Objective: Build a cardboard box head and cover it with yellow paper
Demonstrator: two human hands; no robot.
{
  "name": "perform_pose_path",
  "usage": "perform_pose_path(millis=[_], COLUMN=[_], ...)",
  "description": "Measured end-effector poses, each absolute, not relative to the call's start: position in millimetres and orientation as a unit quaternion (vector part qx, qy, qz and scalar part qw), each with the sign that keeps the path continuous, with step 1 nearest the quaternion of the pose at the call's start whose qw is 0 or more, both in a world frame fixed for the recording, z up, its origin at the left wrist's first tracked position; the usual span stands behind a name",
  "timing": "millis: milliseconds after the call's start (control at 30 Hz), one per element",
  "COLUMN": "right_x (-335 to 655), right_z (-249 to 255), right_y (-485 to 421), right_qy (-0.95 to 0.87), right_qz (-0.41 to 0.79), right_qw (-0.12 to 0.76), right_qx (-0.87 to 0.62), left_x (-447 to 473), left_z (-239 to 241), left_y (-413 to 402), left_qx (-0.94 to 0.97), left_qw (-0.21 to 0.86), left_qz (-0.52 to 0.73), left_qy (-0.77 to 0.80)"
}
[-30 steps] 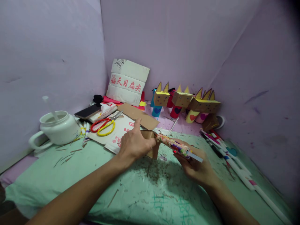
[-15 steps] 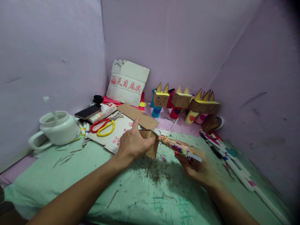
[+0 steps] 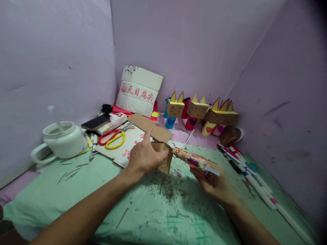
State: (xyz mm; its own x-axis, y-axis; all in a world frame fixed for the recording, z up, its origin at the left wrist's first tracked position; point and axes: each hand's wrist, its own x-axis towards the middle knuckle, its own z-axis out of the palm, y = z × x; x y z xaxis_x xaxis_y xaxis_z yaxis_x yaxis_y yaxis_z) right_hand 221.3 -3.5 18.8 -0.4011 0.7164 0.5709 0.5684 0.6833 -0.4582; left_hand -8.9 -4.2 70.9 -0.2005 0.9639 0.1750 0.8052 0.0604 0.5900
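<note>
My left hand (image 3: 145, 153) is closed on a small brown cardboard box (image 3: 165, 164), its thumb along the top and its index finger raised. In my right hand (image 3: 214, 180) is a flower-patterned hot glue gun (image 3: 190, 158), with a pale glue stick (image 3: 213, 170) sticking out of its back end and a small red light showing. The gun's nozzle points left and meets the box's upper right edge; whether glue is coming out cannot be made out. Brown crumbs lie on the green cloth (image 3: 143, 214) below the box.
To the left stand a white mug (image 3: 63, 144), red-and-yellow scissors (image 3: 112, 139) on cardboard, and a phone (image 3: 95, 121). At the back are cardboard figures with pointed ears (image 3: 176, 109) and a printed cardboard sheet (image 3: 139, 90). Several markers (image 3: 258, 183) lie along the right.
Hardly anything differs. Both hands keep their hold on the box and the glue gun, with the nozzle still at the box's edge; the view has shifted very slightly.
</note>
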Motion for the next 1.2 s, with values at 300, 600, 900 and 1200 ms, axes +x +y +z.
perform_pose_path(millis=[300,600,900,1200], right_x=[218.5,214.3,213.2,221.1], right_z=[18.8,21.1,21.8,17.8], right_y=[-4.1,-6.7,-6.9,-2.7], right_qy=[-0.834,-0.833,-0.829,-0.781], right_qz=[0.128,0.128,0.125,0.197], right_qw=[0.399,0.400,0.404,0.434], right_qx=[-0.360,-0.359,-0.367,-0.403], left_x=[-7.5,-5.2,-6.6,-12.2], left_z=[66.1,66.6,66.7,63.0], left_y=[-4.8,-4.6,-5.3,-0.4], left_qx=[0.626,0.630,0.633,0.618], left_qw=[0.139,0.142,0.154,0.167], left_qz=[0.316,0.303,0.316,0.341], left_qy=[0.700,0.701,0.690,0.689])
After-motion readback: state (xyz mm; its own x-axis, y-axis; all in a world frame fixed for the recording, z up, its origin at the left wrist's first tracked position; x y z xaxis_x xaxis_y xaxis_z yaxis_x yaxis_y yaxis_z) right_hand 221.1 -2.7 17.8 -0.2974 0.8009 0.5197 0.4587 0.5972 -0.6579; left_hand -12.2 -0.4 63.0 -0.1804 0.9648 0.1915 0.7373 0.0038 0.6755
